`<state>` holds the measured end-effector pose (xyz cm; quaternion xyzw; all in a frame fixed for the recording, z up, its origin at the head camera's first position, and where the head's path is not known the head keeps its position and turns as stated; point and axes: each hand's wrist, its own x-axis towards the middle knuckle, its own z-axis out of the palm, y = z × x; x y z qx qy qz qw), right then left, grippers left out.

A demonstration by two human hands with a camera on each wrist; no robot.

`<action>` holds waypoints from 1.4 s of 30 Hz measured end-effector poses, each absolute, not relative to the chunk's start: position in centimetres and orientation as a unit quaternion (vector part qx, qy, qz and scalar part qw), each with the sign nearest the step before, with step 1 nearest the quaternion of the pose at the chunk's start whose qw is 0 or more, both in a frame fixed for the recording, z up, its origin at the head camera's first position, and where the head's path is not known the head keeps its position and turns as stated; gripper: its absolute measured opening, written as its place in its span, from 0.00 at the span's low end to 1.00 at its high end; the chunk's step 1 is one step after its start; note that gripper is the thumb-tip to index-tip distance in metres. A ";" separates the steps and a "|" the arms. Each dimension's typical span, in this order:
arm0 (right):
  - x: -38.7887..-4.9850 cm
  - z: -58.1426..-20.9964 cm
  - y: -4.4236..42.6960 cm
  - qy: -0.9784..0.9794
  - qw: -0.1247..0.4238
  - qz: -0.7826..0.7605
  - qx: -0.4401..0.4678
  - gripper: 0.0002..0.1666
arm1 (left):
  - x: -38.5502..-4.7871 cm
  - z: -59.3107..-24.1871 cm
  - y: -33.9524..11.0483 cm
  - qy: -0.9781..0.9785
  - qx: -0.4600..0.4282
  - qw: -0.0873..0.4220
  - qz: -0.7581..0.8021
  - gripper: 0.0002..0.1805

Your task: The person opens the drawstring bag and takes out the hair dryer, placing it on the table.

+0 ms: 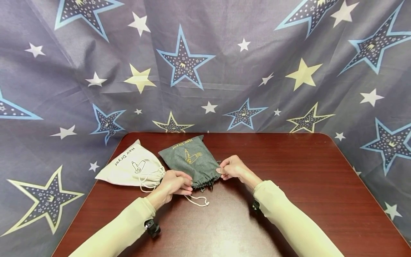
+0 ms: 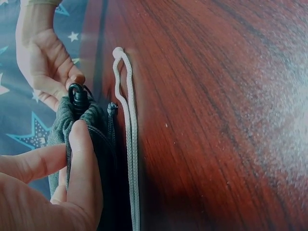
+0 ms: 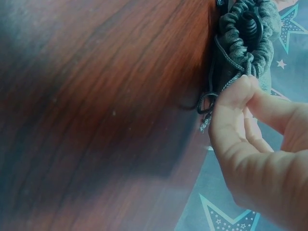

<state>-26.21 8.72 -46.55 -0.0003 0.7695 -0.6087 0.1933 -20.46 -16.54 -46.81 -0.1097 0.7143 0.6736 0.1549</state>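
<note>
A dark grey drawstring bag point(image 1: 189, 160) marked "Hair Dryer" lies on the table, its gathered mouth facing me. My left hand point(image 1: 177, 184) pinches the left side of that mouth between thumb and fingers. At the right side, my right hand point(image 1: 232, 167) pinches the dark drawstring point(image 3: 236, 77) close to the gathered cloth. Through the partly drawn mouth a black coiled cord point(image 3: 252, 29) shows. Left of it lies a white drawstring bag point(image 1: 128, 167), also printed "Hair Dryer", with its neck partly behind my left hand.
The white bag's cord point(image 2: 130, 125) trails over the brown table point(image 1: 289, 200) in front of the grey bag. A star-patterned cloth point(image 1: 212, 71) hangs behind the table and at its sides.
</note>
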 end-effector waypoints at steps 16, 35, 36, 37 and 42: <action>-26.4 -46.6 9.0 0.763 0.196 -0.616 -0.012 0.07 | -20.3 -46.7 -16.6 0.715 -0.110 0.150 0.674 0.13; -26.3 -46.2 9.2 0.765 0.203 -0.612 -0.008 0.09 | -20.2 -46.7 -16.9 0.712 -0.112 0.153 0.676 0.14; -26.3 -46.2 9.2 0.764 0.203 -0.612 -0.008 0.10 | -20.2 -46.7 -16.9 0.713 -0.112 0.154 0.675 0.14; -26.3 -46.2 9.2 0.765 0.204 -0.612 -0.007 0.10 | -20.2 -46.7 -16.9 0.713 -0.113 0.154 0.674 0.13; -26.5 -46.4 9.2 0.764 0.204 -0.612 -0.008 0.10 | -20.3 -46.8 -17.0 0.712 -0.114 0.155 0.675 0.13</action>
